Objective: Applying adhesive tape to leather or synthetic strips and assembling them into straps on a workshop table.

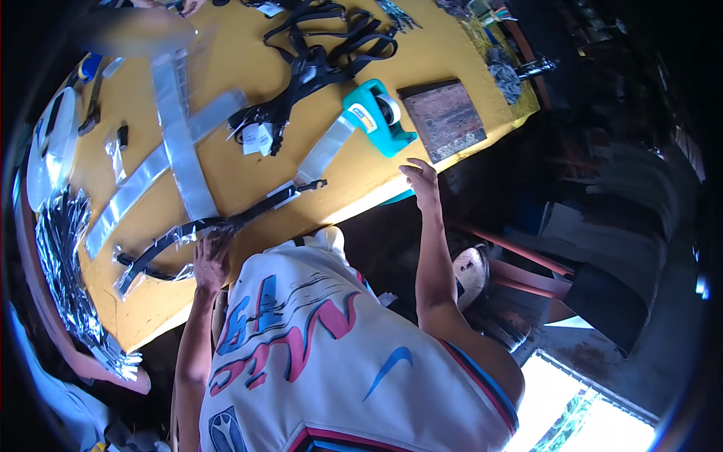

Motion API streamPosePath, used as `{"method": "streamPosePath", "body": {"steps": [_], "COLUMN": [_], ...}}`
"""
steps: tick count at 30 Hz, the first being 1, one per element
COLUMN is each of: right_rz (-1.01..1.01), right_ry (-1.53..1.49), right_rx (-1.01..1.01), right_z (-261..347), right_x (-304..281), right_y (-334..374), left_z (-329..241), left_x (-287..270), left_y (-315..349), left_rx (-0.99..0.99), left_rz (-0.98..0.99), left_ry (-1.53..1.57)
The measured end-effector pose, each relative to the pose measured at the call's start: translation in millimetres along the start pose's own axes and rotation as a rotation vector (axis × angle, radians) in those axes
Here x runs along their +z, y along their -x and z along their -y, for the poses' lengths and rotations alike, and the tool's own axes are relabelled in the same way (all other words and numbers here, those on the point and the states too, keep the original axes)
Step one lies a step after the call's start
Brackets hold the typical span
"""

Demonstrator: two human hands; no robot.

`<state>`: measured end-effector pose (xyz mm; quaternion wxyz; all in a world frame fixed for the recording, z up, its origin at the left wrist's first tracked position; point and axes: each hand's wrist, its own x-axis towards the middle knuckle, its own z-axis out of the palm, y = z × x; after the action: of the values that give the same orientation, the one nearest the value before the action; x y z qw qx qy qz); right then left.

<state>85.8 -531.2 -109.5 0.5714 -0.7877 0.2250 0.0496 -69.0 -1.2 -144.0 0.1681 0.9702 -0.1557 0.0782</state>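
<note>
A black strap (263, 206) with a small buckle at its right end lies near the front edge of the yellow table, partly in clear plastic. My left hand (212, 260) is on it, fingers bent against its near side; the fingertips are in shadow. My right hand (422, 181) is raised by the table edge, fingers curved and apart, with nothing in it. Just beyond it stands a teal tape dispenser (380, 124). A length of clear tape (325, 154) runs from the dispenser down to the strap.
Long clear plastic strips (177, 135) cross on the yellow table (248, 71). Black straps (301, 71) lie tangled farther back. A dark worn block (444, 120) sits at the right edge. Bundled plastic-wrapped items (64, 256) hang over the left edge. Another person's hand (192, 6) shows at the top.
</note>
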Motion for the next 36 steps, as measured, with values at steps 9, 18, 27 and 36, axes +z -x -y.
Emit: {"method": "streamPosePath", "body": {"steps": [9,18,27,36], "right_rz": [0.579,0.772,0.784,0.774], "right_ry": [-0.427,-0.341,-0.249,-0.199], "right_rx": [0.192,0.173,0.042,0.07], "right_z": [83,104,103,104], "right_x": [154,241,271,275], "right_y": [91,126,136,140], "left_z": [7,-1,2,5], "left_x": [5,-7,-10,-5], "left_y": [6,3,4,5], "left_rx": [-0.068,-0.103,-0.096,-0.095], "left_rz": [0.114,0.142,0.139,0.139], "left_ry": [0.036,0.05,0.071,0.103]}}
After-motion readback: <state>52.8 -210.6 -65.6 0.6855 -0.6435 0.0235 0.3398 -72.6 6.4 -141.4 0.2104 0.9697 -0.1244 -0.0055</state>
